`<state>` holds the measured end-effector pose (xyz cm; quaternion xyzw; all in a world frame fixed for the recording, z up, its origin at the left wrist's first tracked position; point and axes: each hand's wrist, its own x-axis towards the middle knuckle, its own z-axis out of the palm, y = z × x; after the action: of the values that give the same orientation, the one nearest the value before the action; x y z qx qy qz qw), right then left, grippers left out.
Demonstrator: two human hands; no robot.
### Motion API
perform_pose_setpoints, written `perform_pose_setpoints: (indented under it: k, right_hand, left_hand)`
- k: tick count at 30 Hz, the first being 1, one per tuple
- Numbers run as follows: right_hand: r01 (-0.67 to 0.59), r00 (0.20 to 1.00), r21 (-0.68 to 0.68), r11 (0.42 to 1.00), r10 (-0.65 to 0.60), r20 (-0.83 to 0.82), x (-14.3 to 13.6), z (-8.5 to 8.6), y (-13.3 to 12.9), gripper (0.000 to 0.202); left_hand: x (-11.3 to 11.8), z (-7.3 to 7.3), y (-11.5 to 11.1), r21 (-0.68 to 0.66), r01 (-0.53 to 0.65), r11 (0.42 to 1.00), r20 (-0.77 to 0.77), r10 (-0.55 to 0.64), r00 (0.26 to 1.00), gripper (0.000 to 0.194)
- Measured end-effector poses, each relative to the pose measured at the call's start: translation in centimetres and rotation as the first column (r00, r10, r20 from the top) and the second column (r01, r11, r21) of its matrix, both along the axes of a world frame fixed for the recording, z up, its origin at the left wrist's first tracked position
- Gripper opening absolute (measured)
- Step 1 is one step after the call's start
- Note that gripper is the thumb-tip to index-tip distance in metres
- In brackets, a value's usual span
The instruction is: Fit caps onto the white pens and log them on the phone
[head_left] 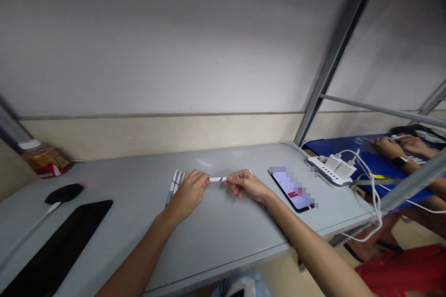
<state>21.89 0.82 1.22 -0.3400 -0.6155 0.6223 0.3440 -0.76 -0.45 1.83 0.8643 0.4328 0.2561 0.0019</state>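
A slim white pen [218, 179] with a dark band is held level above the grey desk, between my two hands. My left hand [193, 188] pinches its left end, and the fingertips of my right hand [248, 184] close on its right end. Several more white-and-dark pens [173, 185] lie side by side on the desk, partly hidden behind my left hand. Something thin and white shows just behind my right hand, too covered to make out.
A lit phone [291, 189] lies right of my hands, near a white power strip [329, 171] with plugs and cables. At left are a black mouse [64, 193], a black flat slab [61, 248] and a bottle [45, 159]. Another person's hands [400, 145] are beyond the metal frame [334, 60].
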Motion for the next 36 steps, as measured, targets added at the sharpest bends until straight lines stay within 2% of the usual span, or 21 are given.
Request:
perform_pose_setpoints:
  k: [3,5,6,8,10,12,15,19,27,31,36]
  right_hand:
    - [0.244,0.952,0.014,0.97,-0.237,-0.193,-0.1,0.1,0.5,0.024]
    - [0.311,0.873,-0.089,0.946,-0.322,-0.368,0.1,0.3,0.8,0.024]
    - [0.294,0.823,-0.163,0.942,-0.336,-0.458,0.3,0.4,1.0,0.024]
    - [0.181,0.739,-0.293,0.939,-0.327,-0.589,0.8,0.5,1.2,0.021]
    - [0.07,0.686,-0.345,0.936,-0.297,-0.665,1.4,0.5,1.4,0.016]
    - [0.007,0.663,-0.344,0.939,-0.262,-0.701,1.8,0.4,1.4,0.021]
    - [-0.018,0.663,-0.321,0.947,-0.229,-0.713,2.1,0.3,1.4,0.033]
    - [-0.012,0.671,-0.315,0.949,-0.226,-0.706,2.2,0.3,1.4,0.031]
    - [0.055,0.703,-0.318,0.947,-0.263,-0.661,2.1,0.3,1.5,0.033]
    - [0.096,0.707,-0.326,0.94,-0.295,-0.643,2.1,0.4,1.5,0.027]
    - [0.11,0.74,-0.304,0.946,-0.282,-0.61,2.0,0.6,1.3,0.033]
  left_hand:
    - [0.6,0.1,-0.4,-0.044,0.047,0.998,0.051,-0.045,0.998,0.024]
    - [0.6,0.0,-0.4,-0.057,0.072,0.996,0.048,-0.069,0.996,0.026]
    - [0.5,-0.1,-0.4,-0.052,0.055,0.997,0.036,-0.053,0.998,0.026]
    - [0.0,-0.3,-0.1,-0.022,-0.041,0.999,-0.007,0.041,0.999,0.026]
    - [-0.7,-0.4,0.3,0.017,-0.174,0.985,-0.075,0.174,0.982,0.024]
    - [-1.4,-0.4,0.5,0.047,-0.298,0.953,-0.145,0.302,0.942,0.022]
    - [-2.2,-0.3,0.6,0.058,-0.428,0.902,-0.217,0.43,0.876,0.023]
    - [-2.6,-0.2,0.7,0.018,-0.488,0.872,-0.263,0.475,0.84,0.025]
    - [-3.9,-0.2,1.2,-0.034,-0.514,0.857,-0.246,0.491,0.836,0.027]
    - [-4.2,-0.2,1.2,-0.075,-0.523,0.849,-0.237,0.494,0.836,0.027]
    - [-3.8,-0.5,1.2,-0.074,-0.484,0.872,-0.218,0.46,0.861,0.027]
